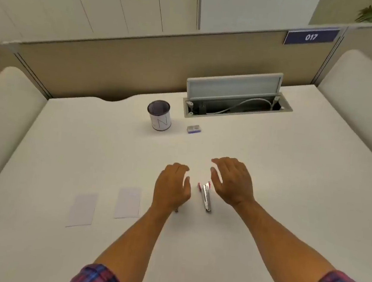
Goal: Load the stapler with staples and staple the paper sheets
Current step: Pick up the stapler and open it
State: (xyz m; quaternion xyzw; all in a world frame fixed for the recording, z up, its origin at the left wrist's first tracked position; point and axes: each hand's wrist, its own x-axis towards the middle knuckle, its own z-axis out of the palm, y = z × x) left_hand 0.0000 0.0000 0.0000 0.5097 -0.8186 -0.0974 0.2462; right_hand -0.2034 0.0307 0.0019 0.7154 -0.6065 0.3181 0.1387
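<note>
Stapler (pixel 206 196) lies lengthwise near-to-far, red end away — both hands, left hand (pixel 172 184) & right hand (pixel 233 181), relaxed, holding nothing; sth. under left wrist hidden.

A: Where does the view sit?

B: On the person's head, above the near edge of the white desk (pixel 290 172), facing forward and steeply down. Both forearms enter from the bottom; the left hand (pixel 172 184) and right hand (pixel 233 181) lie near centre, fairly close.

A: How far does it reach?

B: Wide-angle: across the desk to the far partition (pixel 119 67) and cabinets (pixel 102 3) behind, with side panels at left and right. Straight edges bow. It is the only view, so nothing overlaps.
</note>
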